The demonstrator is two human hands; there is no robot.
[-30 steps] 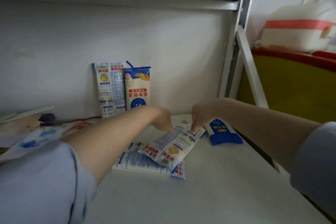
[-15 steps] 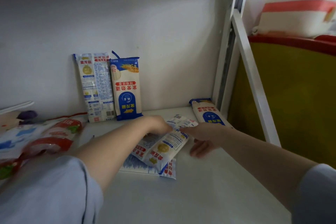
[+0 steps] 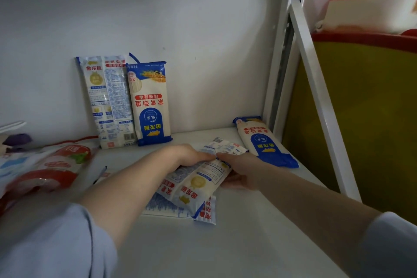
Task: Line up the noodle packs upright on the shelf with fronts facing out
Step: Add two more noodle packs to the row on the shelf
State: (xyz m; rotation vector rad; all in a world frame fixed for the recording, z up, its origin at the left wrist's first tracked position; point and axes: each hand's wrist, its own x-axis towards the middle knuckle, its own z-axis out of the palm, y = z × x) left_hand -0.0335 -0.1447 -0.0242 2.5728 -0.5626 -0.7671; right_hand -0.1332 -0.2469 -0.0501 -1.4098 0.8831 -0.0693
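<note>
Two white-and-blue noodle packs stand upright against the back wall: the left one (image 3: 106, 101) shows its printed back, the right one (image 3: 150, 104) its front. A third pack (image 3: 264, 142) lies flat near the right post. In the middle a pack (image 3: 198, 185) lies back side up across another flat pack (image 3: 171, 210). My left hand (image 3: 187, 156) presses on the upper pack's left side. My right hand (image 3: 239, 171) cups its right edge, fingers under it. Both hands grip this pack.
The white shelf board (image 3: 225, 250) extends toward me. Red-and-white plastic bags (image 3: 49, 169) lie at the left. A white metal post (image 3: 282, 52) and slanted bar (image 3: 320, 88) bound the right side, with a yellow panel (image 3: 365, 119) beyond.
My right hand has moved from the pack's far end down to its right edge and slid fingers under it. The camera has dipped, showing the flat pack at the right post.
</note>
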